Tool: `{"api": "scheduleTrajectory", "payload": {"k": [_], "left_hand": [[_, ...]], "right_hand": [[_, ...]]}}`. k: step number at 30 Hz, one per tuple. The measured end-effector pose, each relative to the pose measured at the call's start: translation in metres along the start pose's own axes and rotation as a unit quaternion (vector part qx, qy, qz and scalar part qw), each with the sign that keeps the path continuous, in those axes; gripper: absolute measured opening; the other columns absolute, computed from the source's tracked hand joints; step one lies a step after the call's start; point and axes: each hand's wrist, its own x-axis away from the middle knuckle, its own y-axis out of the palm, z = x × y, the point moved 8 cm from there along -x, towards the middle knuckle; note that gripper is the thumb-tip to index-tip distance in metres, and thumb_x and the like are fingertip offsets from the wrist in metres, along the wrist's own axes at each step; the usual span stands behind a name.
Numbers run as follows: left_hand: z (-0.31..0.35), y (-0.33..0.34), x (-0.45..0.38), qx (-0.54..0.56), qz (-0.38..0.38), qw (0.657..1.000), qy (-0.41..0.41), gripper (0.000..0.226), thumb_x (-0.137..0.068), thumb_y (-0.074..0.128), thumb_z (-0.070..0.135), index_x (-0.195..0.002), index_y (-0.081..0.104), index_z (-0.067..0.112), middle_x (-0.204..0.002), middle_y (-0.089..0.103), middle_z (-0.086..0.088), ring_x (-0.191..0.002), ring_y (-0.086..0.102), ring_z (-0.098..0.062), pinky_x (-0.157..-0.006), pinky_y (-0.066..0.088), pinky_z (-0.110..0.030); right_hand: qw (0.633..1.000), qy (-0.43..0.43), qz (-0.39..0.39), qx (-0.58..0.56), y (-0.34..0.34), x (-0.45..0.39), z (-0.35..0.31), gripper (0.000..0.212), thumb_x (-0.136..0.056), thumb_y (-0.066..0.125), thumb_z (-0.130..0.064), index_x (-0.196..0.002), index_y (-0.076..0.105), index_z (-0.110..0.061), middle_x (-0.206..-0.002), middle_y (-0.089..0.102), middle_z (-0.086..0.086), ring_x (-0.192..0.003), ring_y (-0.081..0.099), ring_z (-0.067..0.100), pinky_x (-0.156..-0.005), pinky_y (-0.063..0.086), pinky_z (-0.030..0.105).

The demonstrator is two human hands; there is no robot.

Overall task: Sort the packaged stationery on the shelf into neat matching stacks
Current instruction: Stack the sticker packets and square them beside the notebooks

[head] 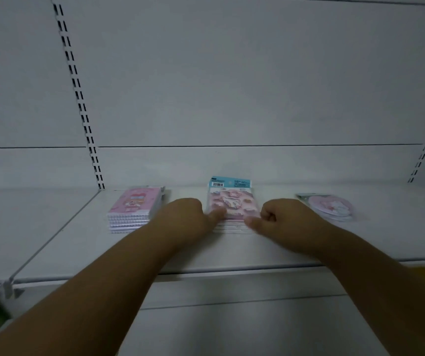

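The fingers of the left hand point(184, 217) and right hand point(280, 215) are curled, with thumbs pressed to the near corners of the middle stack point(232, 204) of pink sticker packs with blue headers. Left of it a pink notebook stack point(135, 210) is seen, right of it round pink packs point(330, 205), all on a white shelf point(232, 255) before a white slotted back panel point(232, 86).

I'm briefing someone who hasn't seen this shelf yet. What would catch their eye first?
Two hands, the left hand and the right hand, meet at the middle stack of pink sticker packs on the white shelf, fingers curled and thumbs at its front edge. A pile of pink notebooks sits to its left, round pink packs to its right.
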Motion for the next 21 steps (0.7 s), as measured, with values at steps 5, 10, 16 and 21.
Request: {"api": "scheduleTrajectory", "payload": {"k": [5, 10, 16, 21], "left_hand": [[0.005, -0.004, 0.015, -0.048, 0.023, 0.998, 0.037, 0.036, -0.084, 0.059, 0.054, -0.070, 0.054, 0.021, -0.069, 0.056, 0.004, -0.062, 0.050, -0.010, -0.051, 0.034, -0.025], [0.005, -0.002, 0.016, -0.034, 0.047, 0.996, 0.063, 0.028, -0.087, 0.058, 0.048, -0.081, 0.060, 0.021, -0.075, 0.059, 0.004, -0.063, 0.049, -0.009, -0.053, 0.035, -0.026], [0.005, -0.001, 0.015, -0.034, 0.066, 0.994, 0.075, 0.029, -0.089, 0.056, 0.046, -0.080, 0.061, 0.020, -0.075, 0.061, 0.002, -0.062, 0.049, -0.011, -0.052, 0.033, -0.026], [0.006, 0.000, 0.016, -0.029, 0.069, 0.994, 0.079, 0.030, -0.089, 0.054, 0.048, -0.076, 0.056, 0.022, -0.067, 0.053, 0.006, -0.059, 0.045, -0.007, -0.049, 0.030, -0.026]], "right_hand": [[0.999, -0.039, -0.020, -0.008, 0.000, 0.006, -0.006, 0.035, -0.079, 0.068, -0.048, -0.062, 0.051, -0.022, -0.064, 0.051, -0.007, -0.060, 0.045, 0.005, -0.051, 0.029, 0.025], [0.998, -0.064, -0.016, 0.022, 0.002, 0.007, -0.011, 0.036, -0.086, 0.062, -0.045, -0.062, 0.045, -0.024, -0.062, 0.047, -0.007, -0.059, 0.042, 0.004, -0.052, 0.027, 0.024], [0.996, -0.081, -0.012, 0.045, 0.000, 0.012, -0.013, 0.025, -0.089, 0.059, -0.039, -0.073, 0.055, -0.020, -0.069, 0.050, -0.008, -0.071, 0.049, 0.014, -0.061, 0.033, 0.030], [0.995, -0.084, -0.003, 0.054, 0.003, 0.011, -0.015, 0.025, -0.092, 0.054, -0.037, -0.078, 0.056, -0.017, -0.071, 0.051, -0.005, -0.071, 0.048, 0.015, -0.059, 0.031, 0.029]]}}
